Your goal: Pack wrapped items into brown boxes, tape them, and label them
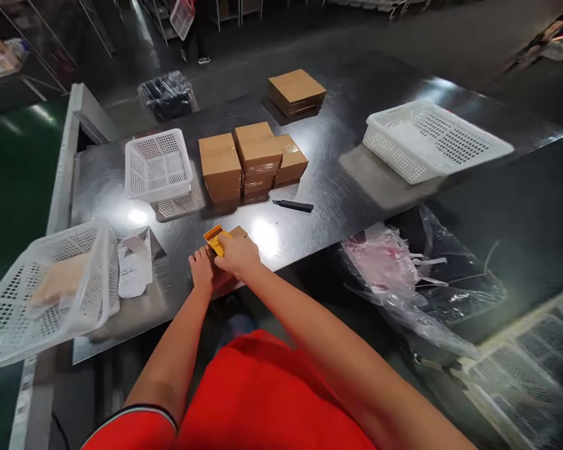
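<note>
A small cardboard box [234, 237] lies flat at the near edge of the metal table [338, 169], directly in front of the person and mostly covered by both hands. The right hand [238, 255] rests on top of it, fingers curled and closed around a yellow tool [214, 239], whose end projects to the upper left of the knuckles. The left hand [204, 270] lies just beside the right, palm down, fingers pressed together, bearing on the box's near left portion.

Beyond the hands, a black knife [293, 205] lies on the table, apart from them. Behind it stands a cluster of taped cardboard boxes [251, 159], touching one another. Further back sits a separate stack of flat cartons [296, 91].

Left of the cluster stands a small white basket [158, 165]. At the near left a larger white basket [51, 290] sits tilted at the table's edge, holding a pale packet; a paper label [134, 265] lies just beside it. To the right rests a shallow white tray [434, 139]. Below the table's right side hangs a clear plastic bag [417, 275] of scraps. A black wrapped bundle [166, 94] sits at the far left.
</note>
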A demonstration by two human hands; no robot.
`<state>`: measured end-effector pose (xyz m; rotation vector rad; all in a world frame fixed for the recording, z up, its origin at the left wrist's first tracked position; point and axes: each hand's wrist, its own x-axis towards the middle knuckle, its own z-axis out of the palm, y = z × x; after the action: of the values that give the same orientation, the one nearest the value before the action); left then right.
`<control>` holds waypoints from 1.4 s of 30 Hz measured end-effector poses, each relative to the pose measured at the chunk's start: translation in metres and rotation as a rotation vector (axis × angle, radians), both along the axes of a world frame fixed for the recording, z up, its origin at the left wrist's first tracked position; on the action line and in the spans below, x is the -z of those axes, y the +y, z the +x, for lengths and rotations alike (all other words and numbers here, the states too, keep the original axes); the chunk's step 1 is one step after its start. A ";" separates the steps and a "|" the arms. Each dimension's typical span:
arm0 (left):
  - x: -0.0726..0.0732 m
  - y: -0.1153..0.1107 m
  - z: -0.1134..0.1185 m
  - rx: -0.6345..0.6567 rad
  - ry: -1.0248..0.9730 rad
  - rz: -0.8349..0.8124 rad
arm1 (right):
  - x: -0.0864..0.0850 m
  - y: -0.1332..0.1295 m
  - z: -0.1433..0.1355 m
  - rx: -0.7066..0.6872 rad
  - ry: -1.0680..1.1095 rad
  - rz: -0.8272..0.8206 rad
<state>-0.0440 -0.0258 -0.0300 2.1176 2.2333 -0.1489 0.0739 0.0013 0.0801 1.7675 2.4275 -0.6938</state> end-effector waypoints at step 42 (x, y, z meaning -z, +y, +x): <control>0.021 0.139 -0.088 0.156 -0.241 -0.235 | 0.064 0.027 -0.005 0.198 -0.066 -0.126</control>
<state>-0.1319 0.1133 -0.0510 2.0583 1.8227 -0.1469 0.0688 0.0282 0.0159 1.9638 2.1365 -0.7737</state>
